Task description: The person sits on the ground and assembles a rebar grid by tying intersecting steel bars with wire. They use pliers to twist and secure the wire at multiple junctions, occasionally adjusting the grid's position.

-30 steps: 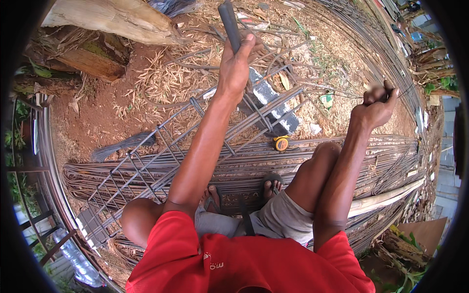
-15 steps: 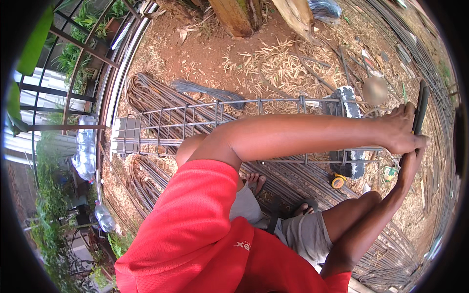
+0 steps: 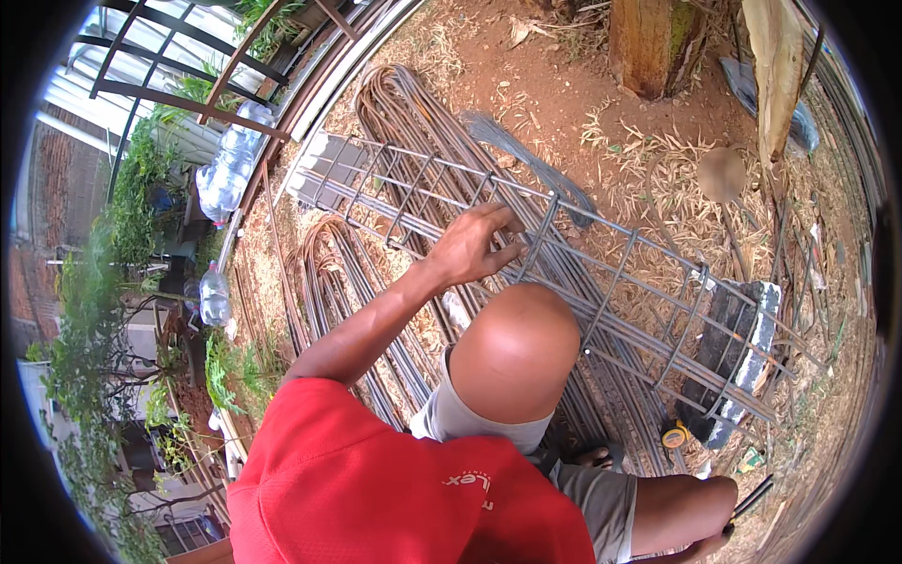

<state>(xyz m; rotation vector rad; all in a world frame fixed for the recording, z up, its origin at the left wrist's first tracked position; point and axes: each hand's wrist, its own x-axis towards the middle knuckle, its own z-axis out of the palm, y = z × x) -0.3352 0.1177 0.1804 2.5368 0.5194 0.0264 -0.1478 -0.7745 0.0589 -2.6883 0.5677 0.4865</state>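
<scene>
A long cage of steel reinforcing bar [image 3: 625, 258], with square stirrups along it, runs from upper left to lower right. My left hand [image 3: 477, 244] is over its near middle part, fingers bent, thumb apart, nothing seen in it. Whether its fingertips touch the bars I cannot tell. Down at the lower right, beside my knee, my right hand [image 3: 716, 543] is closed on a tool with two long dark handles [image 3: 754, 494]. My leg hides much of that hand, and the tool's head does not show.
A black-and-white block [image 3: 728, 362] supports the cage's right end, a grey block [image 3: 329, 167] its left. Bent bars [image 3: 399, 103] lie beneath. Nearby are a wire bundle [image 3: 531, 160], a yellow tape measure [image 3: 675, 435], a tree trunk [image 3: 653, 47] and plastic bottles [image 3: 230, 169].
My left hand has left the dark-handled tool and swung left over the cage. My right hand has dropped toward the lower right with the tool. The view has turned, so the cage slants.
</scene>
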